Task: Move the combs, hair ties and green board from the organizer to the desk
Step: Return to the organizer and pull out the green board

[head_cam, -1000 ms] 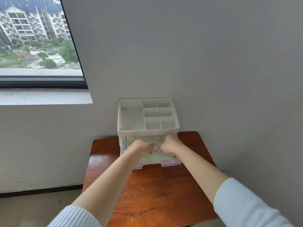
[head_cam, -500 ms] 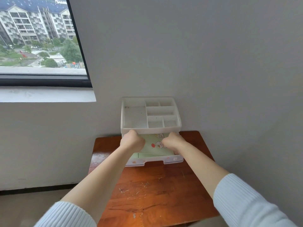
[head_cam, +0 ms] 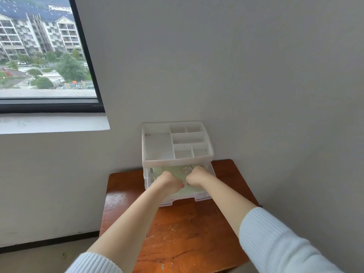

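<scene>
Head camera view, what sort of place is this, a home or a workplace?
Probably a home, likely an upper-floor flat. The window looks down on apartment blocks and trees, and a small wooden desk sits in a bare wall corner with a white plastic organizer for personal bits.

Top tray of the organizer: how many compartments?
6. One large compartment on the left; on the right, two small ones at the back, one long one across the middle, two small ones at the front. All look empty.
</scene>
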Tool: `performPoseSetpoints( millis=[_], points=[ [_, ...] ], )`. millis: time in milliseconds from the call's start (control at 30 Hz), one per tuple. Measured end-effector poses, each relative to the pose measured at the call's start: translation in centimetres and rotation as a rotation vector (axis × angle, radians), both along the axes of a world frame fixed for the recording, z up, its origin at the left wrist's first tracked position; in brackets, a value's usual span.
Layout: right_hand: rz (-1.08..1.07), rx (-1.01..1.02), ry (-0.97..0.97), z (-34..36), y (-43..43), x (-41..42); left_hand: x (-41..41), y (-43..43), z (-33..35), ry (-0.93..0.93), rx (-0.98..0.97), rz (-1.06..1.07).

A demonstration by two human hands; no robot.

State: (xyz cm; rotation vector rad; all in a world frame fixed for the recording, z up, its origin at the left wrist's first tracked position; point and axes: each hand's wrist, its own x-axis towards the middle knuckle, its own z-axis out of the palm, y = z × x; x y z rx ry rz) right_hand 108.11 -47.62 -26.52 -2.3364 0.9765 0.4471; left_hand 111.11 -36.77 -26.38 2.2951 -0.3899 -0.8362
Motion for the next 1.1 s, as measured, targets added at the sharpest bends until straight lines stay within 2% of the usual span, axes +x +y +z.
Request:
performPoseSetpoints(
  millis=[200,300,433,600,667,767,833,900,1000,1100],
  points=[
    [-0.12,-0.027,-0.062,-0.5,-0.1,0.2,0.6,0.5,0.9,0.063,-0.024,0.189],
    [-0.131,-0.042,-0.083,-0.7,-0.1,0.2,0.5,0.5,1.1,0.066,-0.046,0.163],
    [-0.065,-0.173,-0.106,-0.3,-0.4,-0.1,0.8,0.6,0.9,0.055,-0.117,0.101],
    [-0.087,-0.212,-0.233,0.9,-1.5,-0.6,0.8,1.0,0.4,0.018,-0.153,0.106],
    [-0.127,-0.154,-0.259,1.1,-2.1,-0.8,0.6,1.3,0.0,-0.064,-0.077,0.105],
    [-0.266,0.055,-0.334,0.6,-3.3,-1.2,0.3,2.2,-0.4,-0.226,-0.016,0.073],
    [-0.388,0.196,-0.403,0.3,-3.9,-1.4,-0.1,3.5,-0.7,-0.302,-0.068,-0.018],
    [-0.465,0.299,-0.459,0.1,-4.2,-1.4,-0.3,5.4,-1.6,-0.461,-0.031,-0.171],
    [-0.497,0.377,-0.506,0.1,-4.3,-1.5,-0.2,7.5,-3.5,-0.709,0.065,-0.304],
    [-0.509,0.428,-0.522,0.1,-4.6,-2.0,0.1,8.1,-4.5,-0.867,0.066,-0.266]
  ],
)
